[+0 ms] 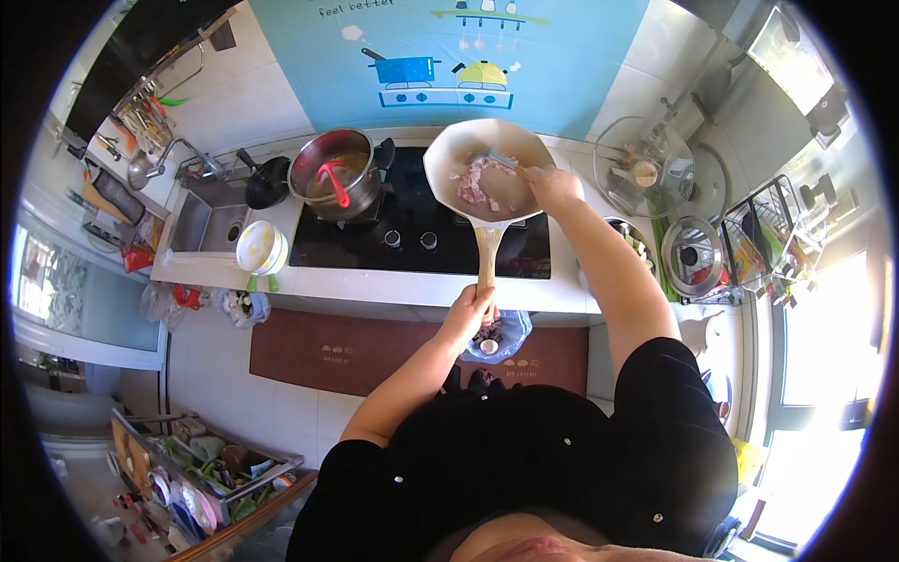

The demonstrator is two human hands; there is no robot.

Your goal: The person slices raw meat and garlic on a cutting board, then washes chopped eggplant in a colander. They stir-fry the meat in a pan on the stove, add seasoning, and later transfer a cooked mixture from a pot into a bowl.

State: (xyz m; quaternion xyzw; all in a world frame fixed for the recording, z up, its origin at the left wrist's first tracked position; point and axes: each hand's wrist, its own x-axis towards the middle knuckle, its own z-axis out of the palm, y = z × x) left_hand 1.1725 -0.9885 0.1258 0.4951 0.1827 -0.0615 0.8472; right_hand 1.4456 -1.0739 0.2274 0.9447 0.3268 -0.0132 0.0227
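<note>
My left hand (466, 315) grips the wood-look handle (487, 256) of a pale octagonal frying pan (442, 165) over the right side of the black gas hob (421, 197). Small pieces of pink and white meat (472, 184) lie across the pan's bottom. In my right hand (556, 188) is a spatula (500, 159) with a grey head and a wooden handle; its head is among the meat pieces. Whether the pan rests on its burner or is raised cannot be told from here.
Left of the pan, a steel pot (333, 204) with liquid and a red ladle (333, 184) stands on the hob. A yellow-spotted white bowl (260, 247) sits near the sink (211, 221). Glass lids (695, 256) and a wire rack (762, 235) are at right. Below hangs a blue waste bag (516, 337).
</note>
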